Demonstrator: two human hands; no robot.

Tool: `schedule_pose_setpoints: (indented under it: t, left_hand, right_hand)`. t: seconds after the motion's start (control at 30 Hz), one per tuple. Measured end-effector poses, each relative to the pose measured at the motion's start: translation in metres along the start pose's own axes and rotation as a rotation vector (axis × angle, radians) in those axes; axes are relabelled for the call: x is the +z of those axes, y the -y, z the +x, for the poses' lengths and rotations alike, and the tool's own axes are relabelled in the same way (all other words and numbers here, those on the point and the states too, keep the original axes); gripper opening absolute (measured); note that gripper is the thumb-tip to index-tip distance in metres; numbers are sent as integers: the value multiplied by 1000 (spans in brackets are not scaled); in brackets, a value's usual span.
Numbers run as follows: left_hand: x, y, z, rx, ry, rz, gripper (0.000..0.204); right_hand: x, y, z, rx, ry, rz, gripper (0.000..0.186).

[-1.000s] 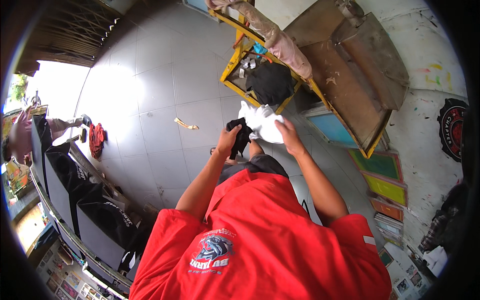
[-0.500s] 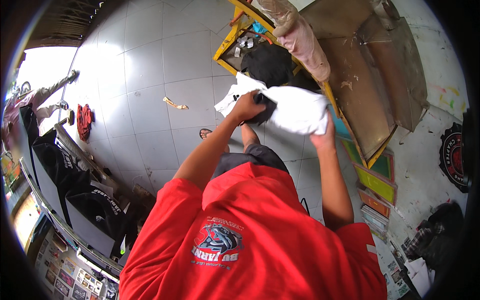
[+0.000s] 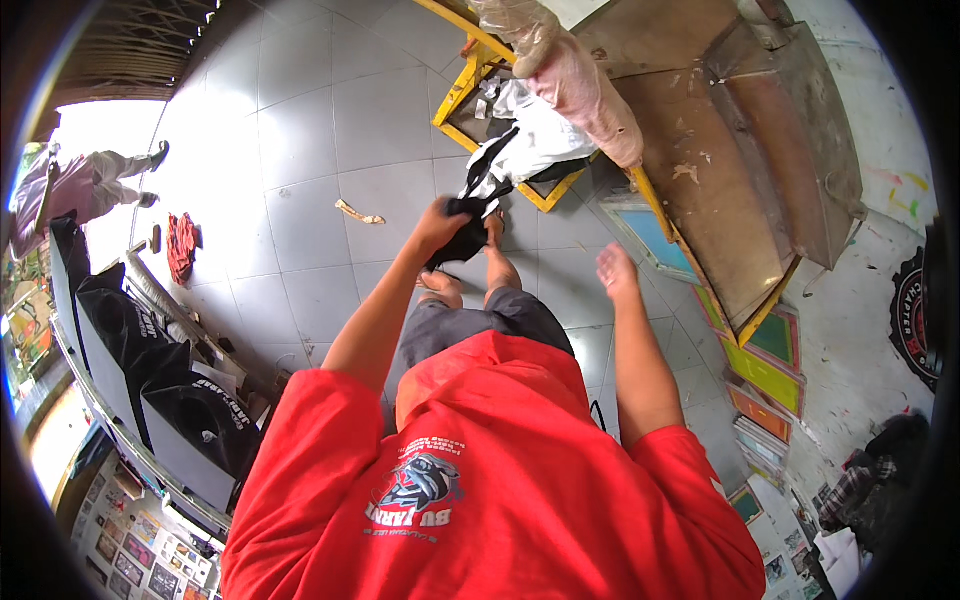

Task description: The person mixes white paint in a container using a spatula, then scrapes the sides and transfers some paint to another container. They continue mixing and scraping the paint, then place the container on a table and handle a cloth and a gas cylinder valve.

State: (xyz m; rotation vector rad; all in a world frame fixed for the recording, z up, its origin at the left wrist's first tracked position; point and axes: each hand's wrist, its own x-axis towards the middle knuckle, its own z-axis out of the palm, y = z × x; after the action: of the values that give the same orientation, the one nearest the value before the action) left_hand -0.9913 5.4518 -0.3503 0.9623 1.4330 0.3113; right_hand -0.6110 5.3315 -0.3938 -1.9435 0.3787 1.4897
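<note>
My left hand point(image 3: 438, 228) is closed around a bunched black cloth point(image 3: 465, 238), which hangs above the floor in front of my feet. A black strip runs up from it to a white cloth point(image 3: 545, 138), but I cannot tell whether the two are one garment. The white cloth lies crumpled on a low yellow-framed stand point(image 3: 455, 105), with a dark patch of cloth at its right side. My right hand point(image 3: 617, 268) is raised to the right, holding nothing, with its fingers loosely stretched; it is slightly blurred.
A tall yellow-edged table with a brown top point(image 3: 690, 150) stands at right, a plastic-wrapped roll point(image 3: 590, 90) along its edge. Coloured frames point(image 3: 765, 370) lean below it. Black garments point(image 3: 190, 390) hang at left. A tan strip point(image 3: 360, 212) and red cloth point(image 3: 182, 247) lie on the tiles.
The white cloth has gone from between my hands onto the yellow-framed stand. My right hand has let go and drawn back. My left hand has moved slightly left and nearer, keeping the black cloth.
</note>
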Motion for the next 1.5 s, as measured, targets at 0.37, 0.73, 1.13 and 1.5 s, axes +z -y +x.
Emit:
schedule_pose_setpoints:
  t: [0.37, 0.73, 1.13, 1.5]
  left_hand:
    - [-45, 171, -154, -216, -358, -459, 28]
    - [-30, 231, -199, -304, -556, -543, 30]
    - [-30, 186, -175, -214, -470, -563, 33]
    - [-43, 133, -212, -218, -522, -618, 38]
  right_hand:
    - [151, 20, 146, -659, -107, -885, 52]
    - [201, 95, 205, -1136, -274, -1614, 14]
    - [138, -1, 73, -1055, -3, -1762, 23]
    - [169, -65, -53, -921, 598, -1480, 40]
